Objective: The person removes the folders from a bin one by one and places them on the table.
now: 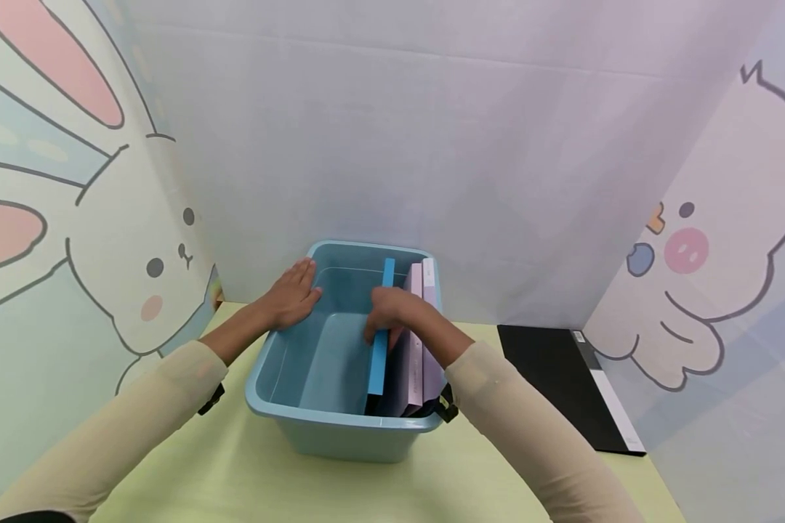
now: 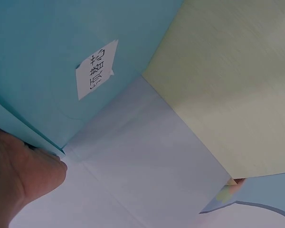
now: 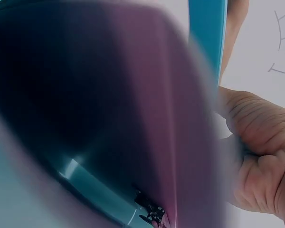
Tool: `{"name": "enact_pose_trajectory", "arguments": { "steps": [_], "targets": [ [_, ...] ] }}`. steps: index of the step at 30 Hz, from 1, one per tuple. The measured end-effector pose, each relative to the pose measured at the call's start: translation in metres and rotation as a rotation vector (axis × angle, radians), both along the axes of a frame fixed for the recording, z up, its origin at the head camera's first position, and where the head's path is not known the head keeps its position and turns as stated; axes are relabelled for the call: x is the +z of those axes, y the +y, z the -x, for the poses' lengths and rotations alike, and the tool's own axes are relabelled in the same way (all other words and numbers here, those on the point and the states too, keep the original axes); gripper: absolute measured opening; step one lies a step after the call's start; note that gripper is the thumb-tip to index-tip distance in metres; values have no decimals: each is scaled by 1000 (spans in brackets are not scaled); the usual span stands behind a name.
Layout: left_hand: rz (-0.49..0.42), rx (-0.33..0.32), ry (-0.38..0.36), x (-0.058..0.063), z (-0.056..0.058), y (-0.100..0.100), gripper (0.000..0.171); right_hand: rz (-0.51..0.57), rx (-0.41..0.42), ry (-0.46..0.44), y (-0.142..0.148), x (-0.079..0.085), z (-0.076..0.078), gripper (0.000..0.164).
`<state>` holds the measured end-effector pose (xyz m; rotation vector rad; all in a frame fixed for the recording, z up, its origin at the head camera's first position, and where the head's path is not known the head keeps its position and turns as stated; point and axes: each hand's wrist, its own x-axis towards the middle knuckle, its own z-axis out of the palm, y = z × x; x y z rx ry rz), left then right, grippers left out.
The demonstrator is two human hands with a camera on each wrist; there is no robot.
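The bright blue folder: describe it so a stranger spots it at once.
On the pale yellow table sits a blue tub. Inside, just left of two lilac folders, stands the blue folder, pinched by the right hand. Its bright blue colour sets it apart from its lilac neighbours.

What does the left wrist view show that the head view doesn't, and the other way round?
Only the left wrist view shows the white label with handwriting, stuck on the outside of the blue bin.

Only the head view shows the right hand gripping the blue folder, the purple folders beside it in the bin, and the black folder lying on the table.

Both show the left hand at the bin's rim, the table and the pale backdrop.
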<state>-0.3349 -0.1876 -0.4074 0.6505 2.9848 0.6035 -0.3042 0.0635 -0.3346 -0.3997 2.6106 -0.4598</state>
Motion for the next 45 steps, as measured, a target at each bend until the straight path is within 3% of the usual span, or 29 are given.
{"name": "enact_pose_trajectory", "arguments": {
  "steps": [10,15,21,23,29,35,45],
  "targets": [
    [2,-7,-10,-2,2,-1,73,-56,58,46,6,7,-1,56],
    [-2,-15,-8,-2,2,-3,75,-38,52,35,12,15,0,62],
    [2,-6,-13,-2,2,-3,74,101,-37,-38,24,25,2,105],
    [5,-4,-12,-2,2,-2,73,147,-65,-52,29,28,2,111],
    [-1,-6,-10,-2,1,-1,72,244,-104,-72,50,37,1,114],
    [-3,-3,-13,-1,0,0,73,287,-88,-49,72,45,1,115],
    [-5,-7,-1,-2,2,-1,73,427,-116,-81,104,42,0,111]
  ]
}}
